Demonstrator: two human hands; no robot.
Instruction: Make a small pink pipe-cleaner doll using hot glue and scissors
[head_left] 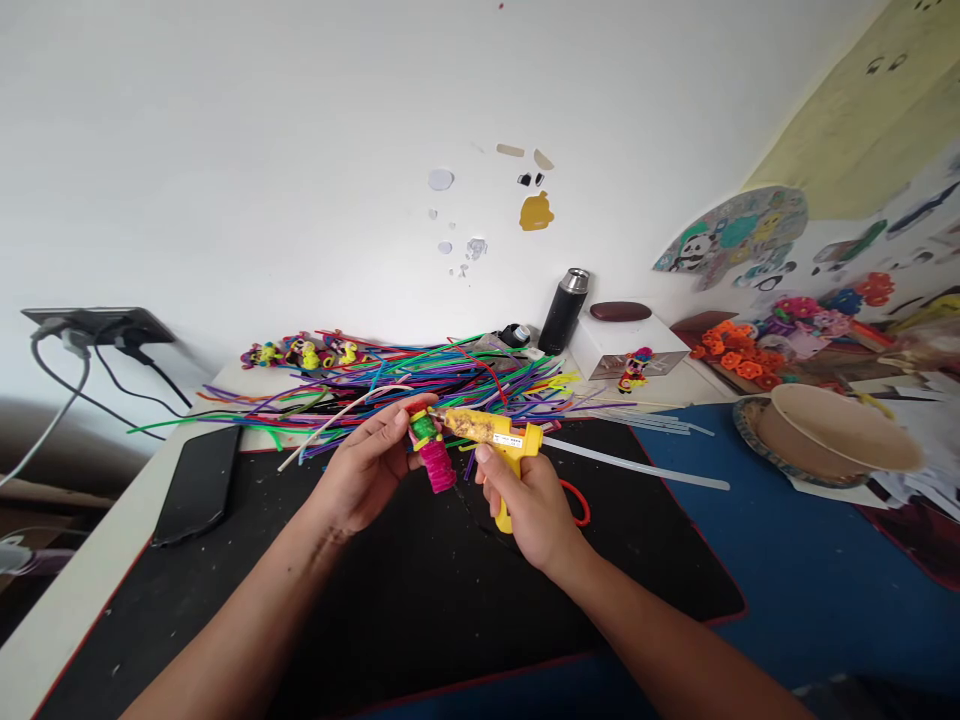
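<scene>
Head: left hand (365,470) pinches figure (436,464); right hand (536,502) grips glue gun (486,426), mat (675,555) edge rightward.

Soft, bright light washes the plain white wall (300,170), darkening at lower left, with wide-angle stretching toward the edges.

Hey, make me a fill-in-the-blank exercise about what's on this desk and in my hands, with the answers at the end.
Your right hand grips a glue gun that is mainly ____ in colour.
In the picture, the gun points toward the ____, at the small figure in your left hand.
The dark oval case rests on a box coloured ____.
Below its silver top, the flask is ____.

Missing words: yellow; left; white; black.
</scene>
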